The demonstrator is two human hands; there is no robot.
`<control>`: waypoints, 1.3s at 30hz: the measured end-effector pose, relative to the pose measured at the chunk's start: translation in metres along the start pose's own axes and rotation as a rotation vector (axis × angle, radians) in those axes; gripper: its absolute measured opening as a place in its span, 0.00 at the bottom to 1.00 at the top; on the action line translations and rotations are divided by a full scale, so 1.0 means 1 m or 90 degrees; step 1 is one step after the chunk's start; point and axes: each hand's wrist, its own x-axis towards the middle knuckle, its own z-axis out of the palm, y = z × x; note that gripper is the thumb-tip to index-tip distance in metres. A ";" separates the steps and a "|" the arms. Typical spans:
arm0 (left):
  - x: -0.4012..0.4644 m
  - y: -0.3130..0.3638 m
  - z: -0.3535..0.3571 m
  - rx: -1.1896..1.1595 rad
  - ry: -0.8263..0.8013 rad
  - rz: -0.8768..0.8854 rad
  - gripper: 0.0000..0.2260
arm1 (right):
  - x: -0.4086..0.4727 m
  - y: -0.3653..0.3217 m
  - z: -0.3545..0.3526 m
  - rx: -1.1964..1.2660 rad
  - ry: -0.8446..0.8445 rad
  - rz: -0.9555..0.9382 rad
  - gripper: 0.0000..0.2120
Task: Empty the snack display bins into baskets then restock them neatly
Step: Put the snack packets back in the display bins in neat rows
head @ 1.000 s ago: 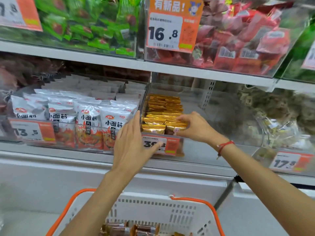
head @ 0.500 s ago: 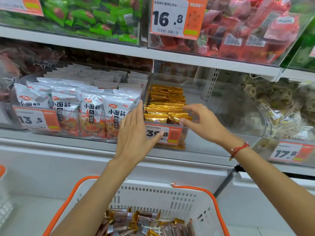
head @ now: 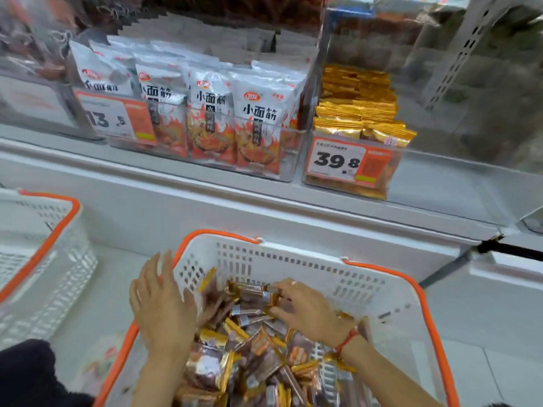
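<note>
Both hands (head: 305,311) in basket (head: 296,265), snack packets (head: 249,356) jumbled every direction

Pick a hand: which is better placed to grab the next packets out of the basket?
Right, probably. The right hand is already down among the loose packets with its fingers curled on some. The left hand lies flat by the basket rim, holding nothing.

A white basket (head: 293,259) with orange rim is sitting low in front of the shelf, heaped with jumbled gold-edged snack packets (head: 249,362); above, a clear display bin (head: 352,183) is holding neatly stacked gold packets (head: 358,110).
</note>
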 end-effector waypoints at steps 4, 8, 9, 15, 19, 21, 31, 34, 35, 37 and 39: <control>-0.007 -0.019 0.012 0.044 -0.089 -0.026 0.35 | 0.021 -0.002 0.071 -0.089 -0.043 0.000 0.26; -0.011 -0.018 0.019 0.067 -0.084 -0.045 0.35 | 0.043 -0.006 0.102 -0.209 -0.049 0.042 0.37; -0.012 -0.018 0.020 0.067 -0.077 -0.045 0.35 | 0.047 -0.006 0.106 -0.208 -0.036 0.068 0.39; -0.017 -0.014 0.023 0.011 0.017 -0.059 0.28 | 0.060 0.004 0.107 -0.114 0.063 0.094 0.10; -0.034 0.018 0.031 -0.250 0.018 -0.081 0.16 | 0.049 -0.007 0.088 0.079 0.222 0.157 0.10; -0.045 0.054 0.023 -0.460 -0.144 -0.190 0.21 | 0.025 -0.019 0.061 0.187 0.352 0.128 0.11; -0.032 0.039 0.035 -0.694 -0.463 -0.379 0.27 | -0.003 -0.041 0.031 0.553 -0.027 0.057 0.17; -0.030 0.028 0.032 -0.726 -0.468 -0.439 0.24 | 0.004 -0.020 0.049 0.376 0.015 0.149 0.15; -0.029 0.024 0.034 -0.730 -0.480 -0.445 0.22 | 0.007 -0.013 0.058 0.264 -0.025 0.144 0.18; -0.029 0.018 0.037 -0.743 -0.510 -0.450 0.19 | 0.009 0.000 0.083 0.081 -0.171 0.100 0.27; -0.028 0.014 0.037 -0.780 -0.527 -0.453 0.17 | 0.007 0.003 0.105 -0.042 -0.215 0.062 0.27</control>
